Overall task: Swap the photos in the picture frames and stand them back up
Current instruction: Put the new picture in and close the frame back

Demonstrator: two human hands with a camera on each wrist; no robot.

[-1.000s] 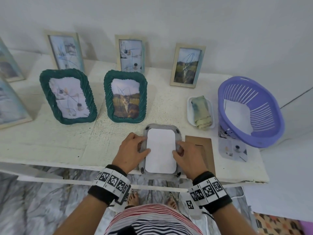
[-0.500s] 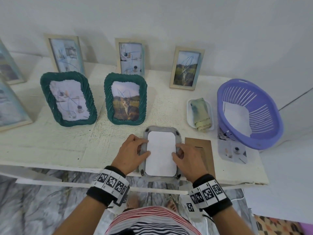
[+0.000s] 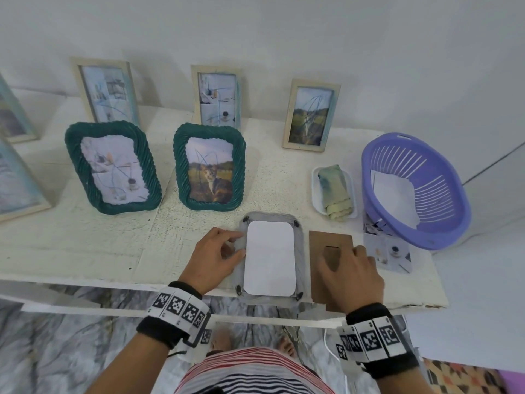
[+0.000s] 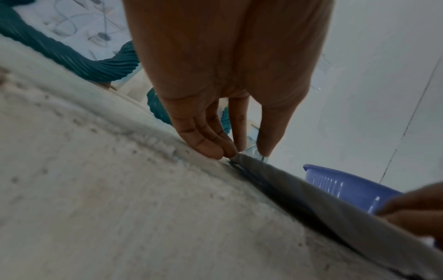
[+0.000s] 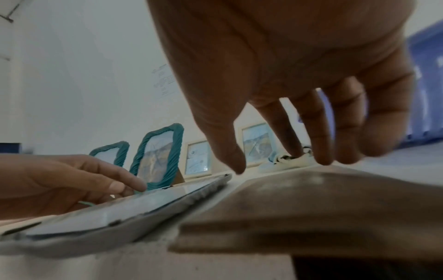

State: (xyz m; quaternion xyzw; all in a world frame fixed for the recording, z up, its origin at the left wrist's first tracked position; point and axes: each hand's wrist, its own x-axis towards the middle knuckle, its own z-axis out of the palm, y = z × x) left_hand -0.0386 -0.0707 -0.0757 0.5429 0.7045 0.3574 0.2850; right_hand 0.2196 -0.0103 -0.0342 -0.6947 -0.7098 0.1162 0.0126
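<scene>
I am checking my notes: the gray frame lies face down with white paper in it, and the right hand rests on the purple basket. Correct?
Not quite. The head view shows the right hand on the brown backing board, not the purple basket. The gray frame and white paper are as stated.

Soft even daylight, faint shadows, fisheye edges, blurry dim wrist views

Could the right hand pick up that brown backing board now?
Probably yes: the right hand already hovers over the backing board, fingers spread above it; nothing else lies on the board.
</scene>
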